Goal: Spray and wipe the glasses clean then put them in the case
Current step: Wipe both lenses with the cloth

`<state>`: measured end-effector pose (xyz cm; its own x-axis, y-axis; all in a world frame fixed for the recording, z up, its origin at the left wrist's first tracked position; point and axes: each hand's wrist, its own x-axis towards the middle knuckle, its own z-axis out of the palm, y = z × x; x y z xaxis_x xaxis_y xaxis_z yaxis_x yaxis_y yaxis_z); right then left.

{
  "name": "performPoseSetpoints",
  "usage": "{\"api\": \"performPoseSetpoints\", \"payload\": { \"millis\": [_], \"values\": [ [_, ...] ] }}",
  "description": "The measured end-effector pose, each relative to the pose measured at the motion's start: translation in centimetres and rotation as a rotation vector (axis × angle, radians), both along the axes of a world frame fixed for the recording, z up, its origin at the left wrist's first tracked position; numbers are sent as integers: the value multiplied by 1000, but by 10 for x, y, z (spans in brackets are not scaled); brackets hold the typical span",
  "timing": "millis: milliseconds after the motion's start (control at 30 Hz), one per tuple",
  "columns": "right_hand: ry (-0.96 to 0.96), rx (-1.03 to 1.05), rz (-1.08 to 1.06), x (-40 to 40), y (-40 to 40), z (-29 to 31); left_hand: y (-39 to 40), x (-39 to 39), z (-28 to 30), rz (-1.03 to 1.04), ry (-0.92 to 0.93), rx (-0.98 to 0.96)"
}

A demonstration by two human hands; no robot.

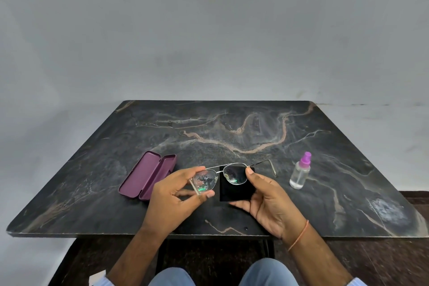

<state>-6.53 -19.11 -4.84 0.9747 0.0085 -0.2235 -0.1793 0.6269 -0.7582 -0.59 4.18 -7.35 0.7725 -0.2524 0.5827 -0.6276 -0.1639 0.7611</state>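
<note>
Head view: wet glasses held up, ready for wiping.
Open case point(147, 175) far left; left hand point(176, 195) pinches the glasses point(220, 175); right hand point(267, 197) grips the black cloth point(234, 190) against one lens. Rub gently, supporting the frame; spray bottle point(300, 172) stands right.

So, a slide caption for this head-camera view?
Both hands hold droplet-speckled glasses over a black cloth, open case and spray bottle alongside.

No legible text, label, brand or number observed: spray bottle point(300, 172) shows no readable print, purple case point(148, 175) is plain, glasses point(220, 175) unmarked.
</note>
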Motion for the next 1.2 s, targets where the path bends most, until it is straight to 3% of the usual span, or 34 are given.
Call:
{"api": "performPoseSetpoints", "payload": {
  "millis": [200, 467, 767, 1033, 1200],
  "values": [
    [-58, -60, -188, 2, 6, -7, 0, 0, -2, 18, -33, -9],
    [-59, -39, -32, -1, 2, -5, 1, 0, -2, 7, 8, -47],
    [-91, -86, -235, 2, 6, -11, -1, -3, -1, 20, -93, -13],
    [-79, -57, -33, 0, 4, -9, -1, -5, 3, 15, -37, -46],
    [-119, -123, -207, 1, 9, -9, -3, -4, 3, 28, -58, -53]
  ]
}}
